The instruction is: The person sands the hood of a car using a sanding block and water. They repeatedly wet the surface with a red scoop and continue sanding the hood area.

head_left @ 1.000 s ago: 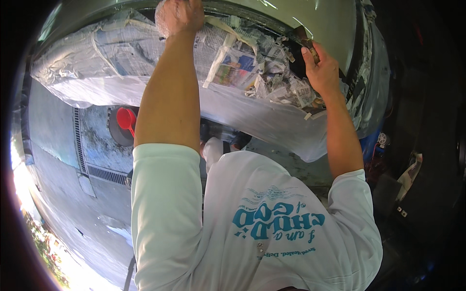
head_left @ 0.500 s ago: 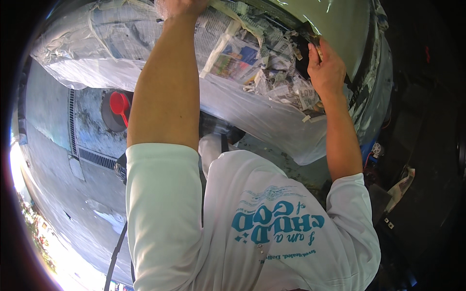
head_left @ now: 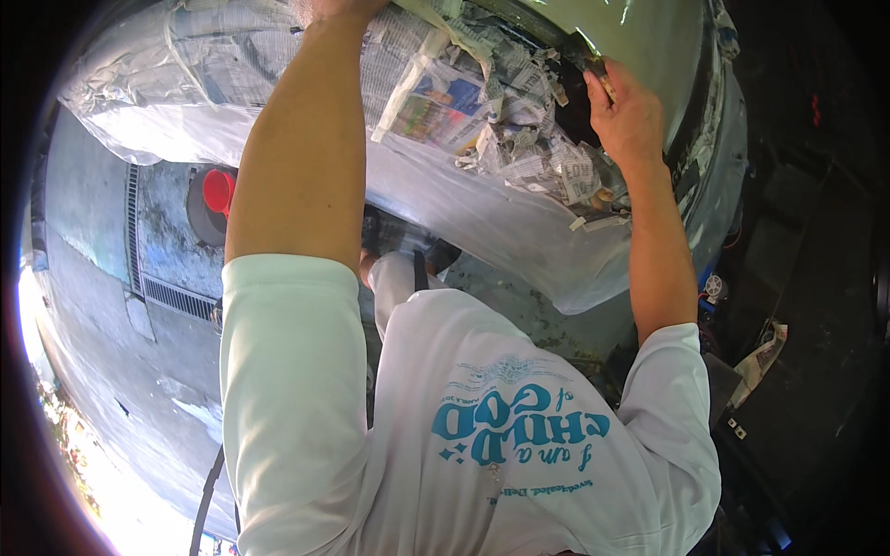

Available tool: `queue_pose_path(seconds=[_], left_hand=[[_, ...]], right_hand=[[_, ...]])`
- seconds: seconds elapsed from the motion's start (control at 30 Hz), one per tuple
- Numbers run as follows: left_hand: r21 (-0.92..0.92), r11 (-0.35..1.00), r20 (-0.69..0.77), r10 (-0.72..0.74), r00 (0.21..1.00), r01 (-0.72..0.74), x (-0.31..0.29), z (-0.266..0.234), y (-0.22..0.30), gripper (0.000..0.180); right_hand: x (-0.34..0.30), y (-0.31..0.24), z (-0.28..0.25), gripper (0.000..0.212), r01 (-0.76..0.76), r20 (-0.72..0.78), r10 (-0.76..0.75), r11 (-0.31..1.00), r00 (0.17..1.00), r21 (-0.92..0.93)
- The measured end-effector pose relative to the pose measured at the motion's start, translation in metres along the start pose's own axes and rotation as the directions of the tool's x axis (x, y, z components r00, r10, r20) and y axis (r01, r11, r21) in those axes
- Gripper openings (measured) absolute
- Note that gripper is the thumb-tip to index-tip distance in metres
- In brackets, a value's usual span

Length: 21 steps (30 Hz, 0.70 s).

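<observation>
My right hand [head_left: 629, 116] is closed around a small flat tool [head_left: 603, 79] with a brownish handle and a dark end, possibly a scraper. Its tip meets the edge of a glossy pale vehicle panel [head_left: 640, 42], beside torn masking newspaper [head_left: 547, 130]. Some of that paper hangs crumpled in strips around a dark opening [head_left: 577, 109]. At the top edge my left hand [head_left: 338, 7] rests by the papered surface, cut off by the frame, so its fingers are hidden. Masking tape strips [head_left: 408, 83] run across the newspaper.
Plastic sheeting [head_left: 519, 232] drapes below the newspaper. On the floor at left, a red dipper [head_left: 219, 191] sits over a dark round container [head_left: 204, 222] near a drain grate [head_left: 176, 298]. A strip of paper [head_left: 760, 366] lies at the right.
The whole view has shifted slightly, with most things sitting a little further left. My right hand keeps hold of the tool at the panel edge; the left arm stays stretched forward.
</observation>
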<state>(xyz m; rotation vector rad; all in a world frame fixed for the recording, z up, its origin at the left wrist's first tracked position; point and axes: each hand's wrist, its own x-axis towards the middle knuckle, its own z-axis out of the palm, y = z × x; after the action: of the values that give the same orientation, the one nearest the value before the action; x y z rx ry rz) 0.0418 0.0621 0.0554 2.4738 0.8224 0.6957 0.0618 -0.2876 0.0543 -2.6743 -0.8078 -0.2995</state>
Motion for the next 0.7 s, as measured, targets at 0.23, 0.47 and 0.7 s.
queue_pose_path(seconds=[0.23,0.47,0.7], left_hand=[[0.072,0.995,-0.002,0.072,0.997,-0.072,0.009,0.004,-0.009,0.059],[0.281,0.907,-0.049,0.340,0.939,-0.314,0.007,0.016,-0.024,0.042],[0.121,0.972,-0.073,0.212,0.975,-0.202,0.006,0.009,-0.018,0.047]], right_hand=[[0.022,-0.014,0.011,0.032,0.028,-0.019,-0.028,1.000,0.999,-0.012],[-0.007,0.000,0.004,0.031,-0.079,-0.021,0.079,0.997,0.997,0.002],[-0.005,-0.003,0.009,0.030,0.005,-0.104,-0.008,1.000,0.995,-0.025]])
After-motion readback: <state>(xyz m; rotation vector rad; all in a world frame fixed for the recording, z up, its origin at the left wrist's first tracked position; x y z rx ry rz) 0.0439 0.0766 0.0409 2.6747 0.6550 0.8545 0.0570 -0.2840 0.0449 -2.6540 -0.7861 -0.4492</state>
